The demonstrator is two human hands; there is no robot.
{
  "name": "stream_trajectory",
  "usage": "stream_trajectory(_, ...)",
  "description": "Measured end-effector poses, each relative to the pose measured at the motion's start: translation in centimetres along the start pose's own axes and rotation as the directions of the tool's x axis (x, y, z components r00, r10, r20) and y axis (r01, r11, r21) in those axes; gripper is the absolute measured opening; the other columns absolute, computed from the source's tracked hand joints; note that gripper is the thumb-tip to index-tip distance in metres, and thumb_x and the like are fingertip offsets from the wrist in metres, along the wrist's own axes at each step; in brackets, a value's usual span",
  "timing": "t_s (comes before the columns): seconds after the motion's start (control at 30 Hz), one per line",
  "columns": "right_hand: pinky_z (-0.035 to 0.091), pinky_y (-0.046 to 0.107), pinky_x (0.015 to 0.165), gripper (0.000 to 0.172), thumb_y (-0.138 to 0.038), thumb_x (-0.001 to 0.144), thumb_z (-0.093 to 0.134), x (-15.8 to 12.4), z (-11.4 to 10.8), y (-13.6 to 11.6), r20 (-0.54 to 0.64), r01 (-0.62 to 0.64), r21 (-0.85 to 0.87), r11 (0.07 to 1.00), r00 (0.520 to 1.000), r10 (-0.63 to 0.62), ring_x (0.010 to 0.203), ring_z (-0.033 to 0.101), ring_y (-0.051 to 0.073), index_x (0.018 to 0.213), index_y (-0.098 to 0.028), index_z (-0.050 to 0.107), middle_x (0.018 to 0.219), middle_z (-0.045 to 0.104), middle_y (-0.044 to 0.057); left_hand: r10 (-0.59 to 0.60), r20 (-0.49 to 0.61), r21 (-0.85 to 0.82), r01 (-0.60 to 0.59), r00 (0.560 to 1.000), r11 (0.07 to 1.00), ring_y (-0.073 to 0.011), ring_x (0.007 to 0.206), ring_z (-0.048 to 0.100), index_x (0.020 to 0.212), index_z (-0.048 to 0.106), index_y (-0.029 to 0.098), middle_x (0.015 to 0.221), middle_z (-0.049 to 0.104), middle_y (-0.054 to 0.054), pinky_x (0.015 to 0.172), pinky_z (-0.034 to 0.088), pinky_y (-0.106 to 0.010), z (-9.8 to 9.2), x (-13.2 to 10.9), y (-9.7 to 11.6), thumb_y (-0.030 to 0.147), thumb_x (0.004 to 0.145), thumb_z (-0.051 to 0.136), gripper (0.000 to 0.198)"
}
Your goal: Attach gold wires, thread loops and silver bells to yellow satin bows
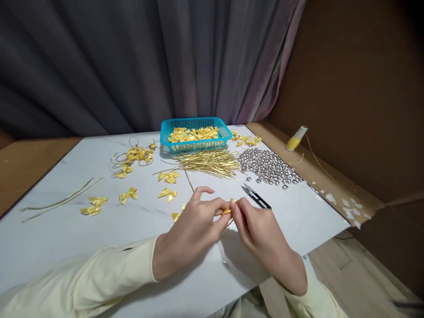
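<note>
Between my fingertips is a small yellow ribbon bow [227,212], mostly covered by the fingers. My left hand [200,216] pinches it from the left with thumb and finger, the forefinger raised and bent. My right hand [256,225] closes on its other side, fingertips touching the left ones. A thin gold cord [231,221] curves below the pinch; another gold cord [189,181] slants up behind my left hand. Thread snips [256,196] lie just beyond my right hand. Several loose bows, one of them a yellow bow [168,194], lie left of my hands.
A blue basket [163,137] of yellow bows stands at the back. Before it lies a pile of gold cords [212,162], with silver bells or beads [268,165] to the right. A thread spool [296,138] stands near the cardboard wall [351,97]. Corded bows [137,154] lie left.
</note>
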State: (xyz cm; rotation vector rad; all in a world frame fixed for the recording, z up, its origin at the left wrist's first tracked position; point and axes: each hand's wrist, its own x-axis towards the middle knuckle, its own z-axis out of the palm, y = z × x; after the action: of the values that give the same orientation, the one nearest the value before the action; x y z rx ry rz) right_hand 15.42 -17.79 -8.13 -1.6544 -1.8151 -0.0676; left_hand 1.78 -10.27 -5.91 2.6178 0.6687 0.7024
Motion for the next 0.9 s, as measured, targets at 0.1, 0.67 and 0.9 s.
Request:
stream_trajectory(0.1, 0.021, 0.022, 0.041, 0.022, -0.020, 0.091, 0.037, 0.3, -0.7, 0.1, -0.070, -0.041, 0.085, 0.996, 0.996, 0.047, 0.037, 0.034, 0.007, 0.069, -0.019, 0.038, 0.050, 0.037, -0.007, -0.078, 0.030, -0.043, 0.079, 0.997, 0.996, -0.0221, 0.095, 0.053, 0.075, 0.062, 0.020, 0.069, 0.069, 0.001, 0.086, 0.041, -0.039, 0.0, 0.1, 0.0, 0.020, 0.081, 0.054, 0.010)
stream_trajectory(0.67, 0.025, 0.021, 0.044, 0.031, -0.029, 0.090, 0.042, 0.2, -0.8, -0.1, 0.019, -0.180, 0.514, 0.839, 0.980, 0.199, 0.045, 0.029, 0.007, 0.061, -0.019, 0.038, 0.051, 0.034, -0.006, -0.161, 0.033, -0.173, 0.164, 0.986, 0.971, -0.0203, 0.086, 0.057, 0.066, 0.065, 0.020, 0.061, 0.065, 0.000, 0.071, 0.048, -0.030, -1.3, 0.6, 0.8, 0.020, 0.077, 0.055, 0.014)
stream_trajectory(0.9, 0.024, 0.021, 0.044, 0.033, -0.029, 0.092, 0.038, 0.3, -0.9, -0.3, 0.057, -0.224, 0.571, 0.790, 0.971, 0.234, 0.046, 0.026, 0.008, 0.061, -0.020, 0.031, 0.051, 0.030, -0.006, -0.185, 0.065, -0.163, 0.194, 0.981, 0.967, -0.0219, 0.093, 0.056, 0.070, 0.065, 0.021, 0.068, 0.068, 0.000, 0.073, 0.048, -0.030, -1.5, 0.5, 1.3, 0.020, 0.076, 0.057, 0.009)
